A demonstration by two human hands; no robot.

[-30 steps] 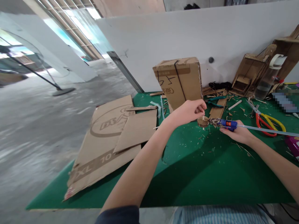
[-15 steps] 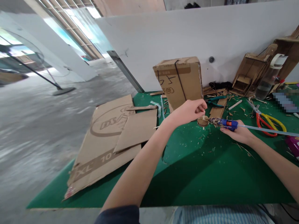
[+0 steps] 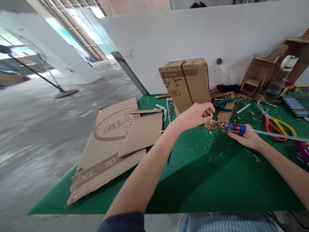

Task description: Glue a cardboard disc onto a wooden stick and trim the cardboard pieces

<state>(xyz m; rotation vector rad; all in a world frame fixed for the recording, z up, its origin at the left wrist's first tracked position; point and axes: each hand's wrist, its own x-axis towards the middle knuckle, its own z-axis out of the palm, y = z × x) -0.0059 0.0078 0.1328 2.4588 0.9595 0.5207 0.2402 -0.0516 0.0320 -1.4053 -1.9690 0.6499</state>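
Note:
My right hand [image 3: 247, 138] is wrapped round a blue hot glue gun [image 3: 238, 129], a long clear glue stick [image 3: 277, 134] running out of its back. Scraps cling to the gun's front end, which points left at a small round cardboard disc [image 3: 210, 126]. Over the disc, my left hand [image 3: 199, 114] pinches the top of a thin pale stick [image 3: 211, 121] that stands up from it. Whether the stick is fixed to the disc I cannot tell. The nozzle is close beside the stick's foot, its tip hidden among the scraps.
A tall cardboard box [image 3: 187, 85] stands behind my left hand. Flat cardboard sheets [image 3: 108, 138] lie at the left. Teal-handled pliers [image 3: 224, 105], scissors [image 3: 277, 124], a water bottle [image 3: 277, 83] and a phone [image 3: 295, 105] are at the right. A white panel [image 3: 193, 35] closes off the back.
Almost nothing differs. Both hands, the glue gun and the disc hold their places, and the whole view has shifted very slightly.

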